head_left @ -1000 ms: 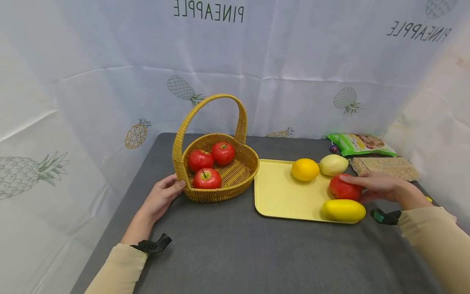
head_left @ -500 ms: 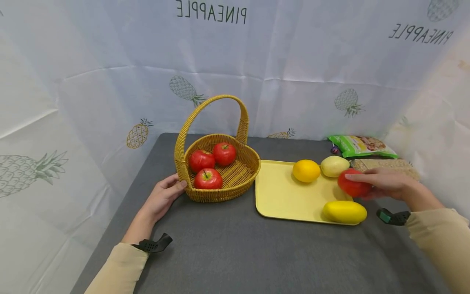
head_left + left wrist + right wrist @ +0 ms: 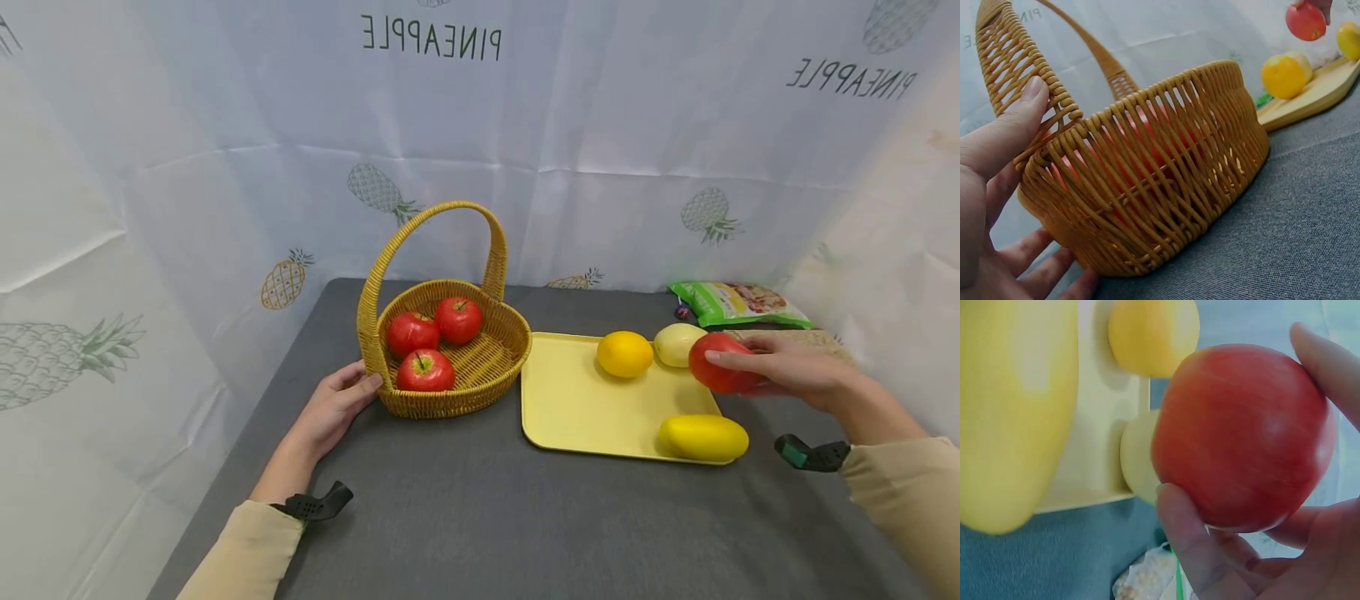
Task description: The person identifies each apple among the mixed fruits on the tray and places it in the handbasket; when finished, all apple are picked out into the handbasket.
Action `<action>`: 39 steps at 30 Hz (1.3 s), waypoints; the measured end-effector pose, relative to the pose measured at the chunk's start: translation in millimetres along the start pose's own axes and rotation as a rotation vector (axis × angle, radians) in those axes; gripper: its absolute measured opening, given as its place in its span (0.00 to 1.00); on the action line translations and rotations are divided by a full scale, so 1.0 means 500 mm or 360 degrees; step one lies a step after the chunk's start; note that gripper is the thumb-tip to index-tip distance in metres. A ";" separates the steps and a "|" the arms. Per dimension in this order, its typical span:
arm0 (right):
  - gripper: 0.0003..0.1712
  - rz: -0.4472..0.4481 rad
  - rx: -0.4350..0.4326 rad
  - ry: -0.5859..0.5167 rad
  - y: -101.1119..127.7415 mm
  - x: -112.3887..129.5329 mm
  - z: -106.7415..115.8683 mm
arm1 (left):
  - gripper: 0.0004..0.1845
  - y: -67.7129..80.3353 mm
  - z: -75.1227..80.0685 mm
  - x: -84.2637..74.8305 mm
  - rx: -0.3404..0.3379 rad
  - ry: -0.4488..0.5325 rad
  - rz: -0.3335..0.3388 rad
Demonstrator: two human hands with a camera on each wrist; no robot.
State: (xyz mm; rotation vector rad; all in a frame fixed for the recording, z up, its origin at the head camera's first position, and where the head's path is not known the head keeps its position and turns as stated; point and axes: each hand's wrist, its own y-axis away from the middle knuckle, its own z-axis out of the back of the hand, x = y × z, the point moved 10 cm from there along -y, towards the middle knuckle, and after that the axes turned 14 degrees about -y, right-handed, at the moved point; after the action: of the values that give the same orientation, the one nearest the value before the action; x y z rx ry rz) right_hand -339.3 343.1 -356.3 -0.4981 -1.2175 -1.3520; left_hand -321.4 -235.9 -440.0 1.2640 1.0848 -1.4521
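My right hand (image 3: 795, 371) holds a red apple (image 3: 722, 363) over the right end of the yellow tray (image 3: 570, 400). In the right wrist view, thumb and fingers grip the apple (image 3: 1241, 437) from opposite sides. My left hand (image 3: 333, 410) is at the left side of a wicker basket (image 3: 483, 358) with a tall handle. Close up in the left wrist view, the thumb lies on the handle's base and the other fingers rest against the outer wall of the basket (image 3: 1166, 156). Three red apples (image 3: 425, 370) sit inside it.
On the tray lie a yellow-orange fruit (image 3: 625, 354), a pale yellow-green fruit (image 3: 677, 344) and a long yellow fruit (image 3: 703, 437) at the front right corner. Behind my right hand are a green food packet (image 3: 738, 304) and a clear bag (image 3: 813, 340). A pineapple-print curtain surrounds the table.
The right hand has lifted the apple off the tray and carried it slightly up and to the right. The left hand has stayed at the basket.
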 end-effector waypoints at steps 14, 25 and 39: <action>0.39 0.0133 0.0033 0.0028 0.003 0.054 -0.081 | 0.14 -0.001 -0.007 -0.005 0.0012 0.0027 -0.0058; 0.44 0.0126 0.0020 0.0031 -0.018 0.094 -0.132 | 0.16 -0.003 -0.006 -0.008 -0.0003 0.0021 -0.0030; 0.46 0.0216 0.0051 -0.0188 -0.052 0.137 -0.210 | 0.18 0.006 -0.003 -0.004 -0.0014 -0.0008 -0.0030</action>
State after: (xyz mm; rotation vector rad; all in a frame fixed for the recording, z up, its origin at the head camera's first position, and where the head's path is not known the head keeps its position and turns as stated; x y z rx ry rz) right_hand -339.3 216.0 -344.6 -0.6340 -1.2756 -1.1999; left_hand -318.2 -234.9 -438.4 1.2461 1.1012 -1.4624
